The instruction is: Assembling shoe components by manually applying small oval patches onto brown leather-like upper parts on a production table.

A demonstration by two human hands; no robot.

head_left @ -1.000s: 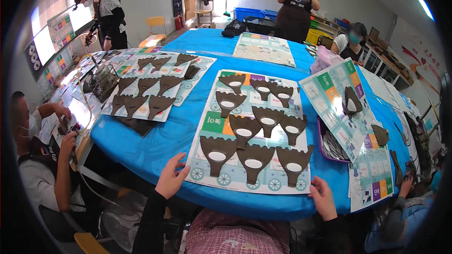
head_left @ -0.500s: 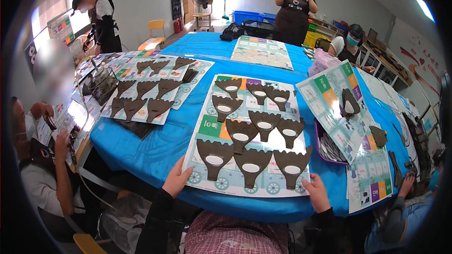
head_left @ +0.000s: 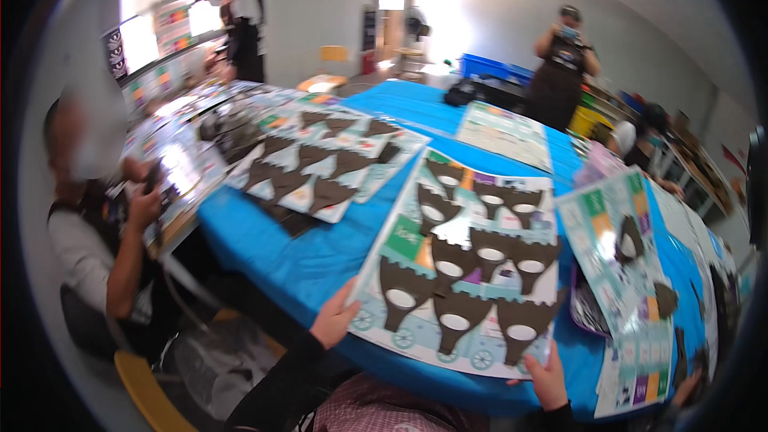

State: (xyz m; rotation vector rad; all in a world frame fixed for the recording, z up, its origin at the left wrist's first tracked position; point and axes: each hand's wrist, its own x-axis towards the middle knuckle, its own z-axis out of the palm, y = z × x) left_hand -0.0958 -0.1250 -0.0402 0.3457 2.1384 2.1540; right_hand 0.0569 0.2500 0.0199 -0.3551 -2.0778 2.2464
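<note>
My left hand [head_left: 334,316] grips the near left edge of a printed board [head_left: 432,358], and my right hand [head_left: 549,380] holds its near right corner. Rows of dark brown, fan-shaped pieces [head_left: 395,322] with scalloped tops cover the board, some overlapping. Each has a white oval on its narrowing body. The board is at the near edge of a blue-covered table [head_left: 264,236]; whether it rests there or is slightly raised, I cannot tell. My fingers under the board are hidden.
Left of it lies another board with similar brown pieces [head_left: 332,192]. On the right, a printed board [head_left: 596,216] leans over a purple basket [head_left: 582,304]. A person [head_left: 104,248] sits at the left with a small object in hand; others are farther back.
The view has swung left, so the table and people appear farther right and lower, slightly blurred. Both hands keep their hold on the board, which appears more tilted in the picture.
</note>
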